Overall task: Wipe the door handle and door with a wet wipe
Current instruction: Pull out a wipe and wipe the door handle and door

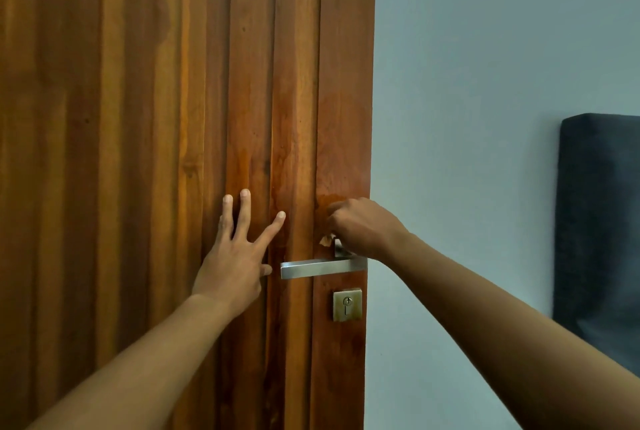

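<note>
A brown wooden door (156, 118) with vertical grooves fills the left and middle of the head view. Its silver lever handle (311, 268) sits near the door's right edge, with a brass keyhole plate (347, 305) below it. My left hand (239, 249) lies flat on the door just left of the handle, fingers spread. My right hand (363, 227) grips a crumpled wet wipe (326, 240) and presses it on the door just above the handle's base. Only a small corner of the wipe shows. Damp darker patches mark the wood above the handle.
A pale blue-grey wall (467, 83) stands right of the door's edge. A dark grey padded panel (599, 215) sits against that wall at the far right.
</note>
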